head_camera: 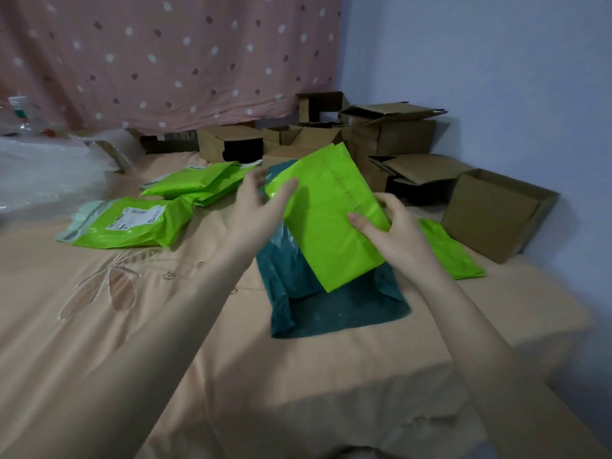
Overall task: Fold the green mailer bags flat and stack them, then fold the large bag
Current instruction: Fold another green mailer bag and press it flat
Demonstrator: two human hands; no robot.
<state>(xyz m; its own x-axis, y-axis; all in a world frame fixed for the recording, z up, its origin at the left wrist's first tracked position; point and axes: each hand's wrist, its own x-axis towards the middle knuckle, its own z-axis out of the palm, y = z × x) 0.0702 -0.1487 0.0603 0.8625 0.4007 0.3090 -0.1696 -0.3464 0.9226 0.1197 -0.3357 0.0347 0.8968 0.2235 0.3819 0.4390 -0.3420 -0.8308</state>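
Two bare forearms reach up from the bottom of the frame over a peach bedspread [139, 326] stitched with a leaf pattern at left. At centre, the right hand [394, 231] pinches the right edge of a folded lime-green mailer bag [331, 220], thumb on its front face and fingers curled behind. The left hand [261, 207] is relaxed, its straight fingers and thumb against the bag's upper left corner. The bag is held tilted, raised over a dark teal bag [334, 313] that lies spread on the bedspread just below it.

To the right, partly behind the right wrist, another green mailer [453, 256] lies flat. At centre left rests a green mailer with a white shipping label [129, 223], and just beyond it a pile of green mailers [202, 187].

Farther back, open brown cardboard boxes [390, 137] crowd the upper right, with one box [496, 213] nearer at right. Crumpled clear plastic [43, 167] sits at far left. A pink dotted curtain [165, 54] hangs behind, beside a pale blue wall [480, 48].
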